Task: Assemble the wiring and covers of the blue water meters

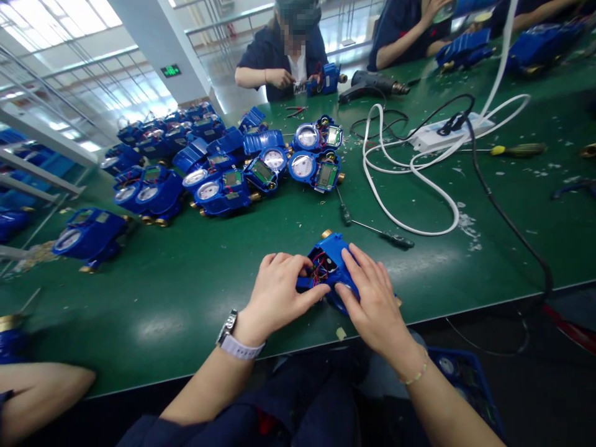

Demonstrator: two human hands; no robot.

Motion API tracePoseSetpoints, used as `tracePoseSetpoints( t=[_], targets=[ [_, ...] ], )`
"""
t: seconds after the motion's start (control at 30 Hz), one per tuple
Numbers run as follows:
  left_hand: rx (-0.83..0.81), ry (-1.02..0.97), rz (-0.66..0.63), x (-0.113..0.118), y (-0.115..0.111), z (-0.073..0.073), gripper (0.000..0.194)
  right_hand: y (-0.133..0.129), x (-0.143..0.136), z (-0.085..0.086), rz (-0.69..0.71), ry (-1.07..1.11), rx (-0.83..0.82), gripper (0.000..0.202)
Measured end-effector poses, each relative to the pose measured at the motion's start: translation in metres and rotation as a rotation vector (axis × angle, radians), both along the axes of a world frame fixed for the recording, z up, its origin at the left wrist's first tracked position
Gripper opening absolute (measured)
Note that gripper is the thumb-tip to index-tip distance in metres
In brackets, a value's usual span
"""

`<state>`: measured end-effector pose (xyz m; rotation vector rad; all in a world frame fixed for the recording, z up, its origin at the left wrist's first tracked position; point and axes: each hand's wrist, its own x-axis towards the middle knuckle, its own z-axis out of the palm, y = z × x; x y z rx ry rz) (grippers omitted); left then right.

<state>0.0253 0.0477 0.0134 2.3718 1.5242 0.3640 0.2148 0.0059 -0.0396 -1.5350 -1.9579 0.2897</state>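
A blue water meter lies near the front edge of the green table, its housing open, with thin coloured wires and a dark cavity showing. Its brass end points away from me. My left hand, with a watch on the wrist, grips the left side, fingers curled around a small blue part beside the wires and thumb along the near side. My right hand lies over the right side, fingers bent onto the housing and holding it. The hands hide much of the meter.
Several blue meters crowd the table's left and middle. Beyond my hands lie screwdrivers, a white cable, a power strip and a heat gun. Co-workers sit opposite; another person's arm rests at left.
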Motion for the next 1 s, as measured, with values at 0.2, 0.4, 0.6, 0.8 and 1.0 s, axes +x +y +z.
tracePoseSetpoints(
  t=[0.2, 0.4, 0.6, 0.8, 1.0],
  targets=[
    [0.073, 0.047, 0.037, 0.018, 0.011, -0.014, 0.024, 0.007, 0.006, 0.004, 0.017, 0.032, -0.038, 0.056],
    [0.013, -0.068, 0.032, 0.008, 0.025, -0.021, 0.018, 0.01, 0.014, 0.006, 0.084, 0.044, -0.048, 0.056],
    [0.03, -0.235, 0.043, 0.009, 0.028, -0.03, 0.01, 0.014, 0.02, 0.007, 0.125, 0.047, -0.063, 0.056],
    [0.024, -0.337, 0.021, 0.008, 0.028, -0.035, 0.01, 0.017, 0.027, 0.01, 0.181, 0.065, -0.098, 0.054],
    [-0.006, -0.371, 0.013, 0.007, 0.028, -0.035, 0.012, 0.018, 0.028, 0.013, 0.192, 0.075, -0.115, 0.054]
  ],
)
